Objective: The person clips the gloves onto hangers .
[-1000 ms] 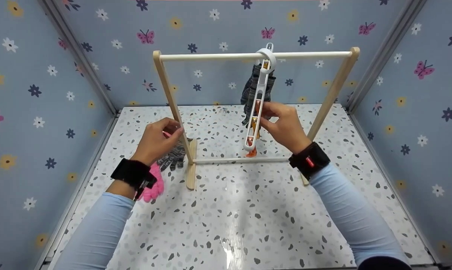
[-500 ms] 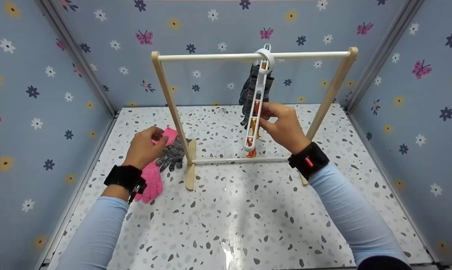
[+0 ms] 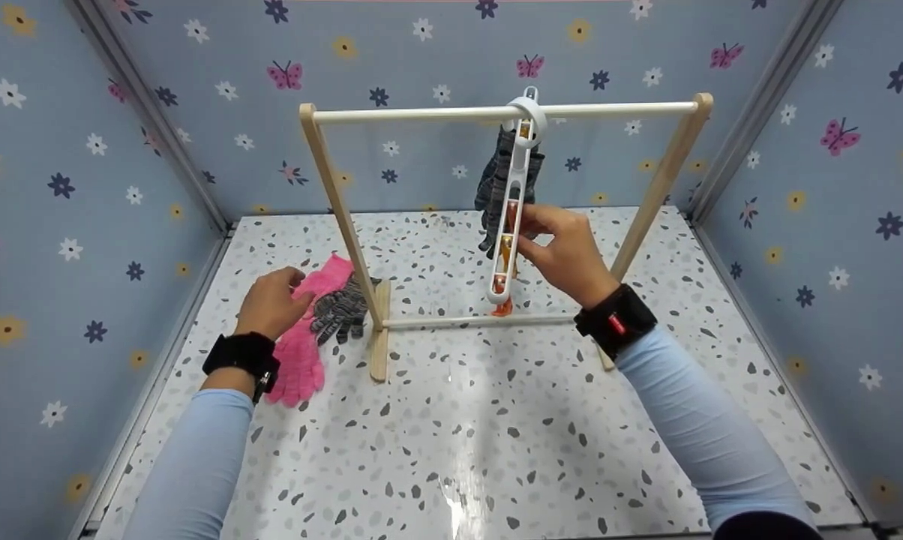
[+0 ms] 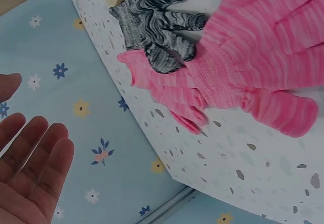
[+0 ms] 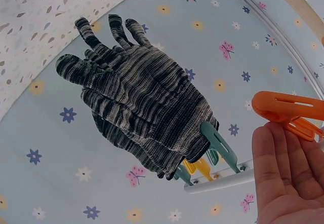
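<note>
My right hand [image 3: 568, 251] pinches an orange clip [image 5: 278, 105] on the white clip hanger [image 3: 517, 176], its fingers extended under the clip in the right wrist view. Striped dark grey knit gloves [image 5: 147, 92] hang from the hanger's far end by a green clip [image 5: 221, 147] and others. My left hand [image 3: 270, 304] is over the pink gloves [image 3: 299, 364] on the left, fingers relaxed and holding nothing. Another striped grey glove [image 3: 340, 309] lies against the pink ones. In the left wrist view the left fingers [image 4: 38, 165] are apart from every glove.
A wooden rack with a white top bar [image 3: 421, 115] stands on the speckled tabletop [image 3: 451, 427]; the hanger's ring loops round that bar. The rack's left post [image 3: 340, 210] rises beside the left-hand gloves. Flowered blue panels [image 3: 46, 225] enclose the back and sides.
My left hand has drawn away from the rack's left post, moving left and down over the pink gloves, uncovering more of them. The right hand and hanger stay nearly still.
</note>
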`<state>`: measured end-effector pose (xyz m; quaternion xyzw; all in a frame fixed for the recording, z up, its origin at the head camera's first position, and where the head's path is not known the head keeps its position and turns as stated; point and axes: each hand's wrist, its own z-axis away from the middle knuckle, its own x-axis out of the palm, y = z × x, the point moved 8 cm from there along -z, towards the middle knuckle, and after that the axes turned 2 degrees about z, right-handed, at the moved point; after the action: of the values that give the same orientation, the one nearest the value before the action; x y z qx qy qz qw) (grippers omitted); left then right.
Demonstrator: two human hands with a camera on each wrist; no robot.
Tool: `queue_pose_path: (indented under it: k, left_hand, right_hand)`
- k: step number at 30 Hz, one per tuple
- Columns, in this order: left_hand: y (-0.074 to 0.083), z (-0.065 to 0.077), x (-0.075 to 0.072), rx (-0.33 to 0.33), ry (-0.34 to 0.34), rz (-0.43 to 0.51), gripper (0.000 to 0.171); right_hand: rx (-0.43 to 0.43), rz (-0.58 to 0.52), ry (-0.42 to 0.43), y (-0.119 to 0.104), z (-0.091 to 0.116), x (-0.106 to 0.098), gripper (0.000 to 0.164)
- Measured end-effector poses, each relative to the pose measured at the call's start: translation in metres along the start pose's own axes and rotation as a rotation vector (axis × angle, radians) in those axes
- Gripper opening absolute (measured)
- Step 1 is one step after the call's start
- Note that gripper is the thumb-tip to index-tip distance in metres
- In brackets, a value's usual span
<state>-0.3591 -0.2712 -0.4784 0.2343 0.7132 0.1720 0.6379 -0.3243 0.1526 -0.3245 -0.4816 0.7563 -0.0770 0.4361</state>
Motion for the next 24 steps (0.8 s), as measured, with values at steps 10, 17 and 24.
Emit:
queue_pose_path:
  k: [10, 17, 24]
  left_hand:
    - [-0.031, -0.004, 0.022, -0.080, -0.053, -0.049, 0.050]
    - [-0.049, 0.000, 0.033, -0.141, -0.077, -0.068, 0.058]
    - [-0.059, 0.003, 0.046, -0.182, -0.096, -0.093, 0.048]
  right_hand:
    - [-0.012, 0.020, 0.012, 0.000, 0.000, -0.002, 0.023]
    - [-0.015, 0.018, 0.013, 0.000, 0.001, -0.002, 0.022]
    - [-0.013, 0.011, 0.017, -0.001, 0.001, -0.001, 0.023]
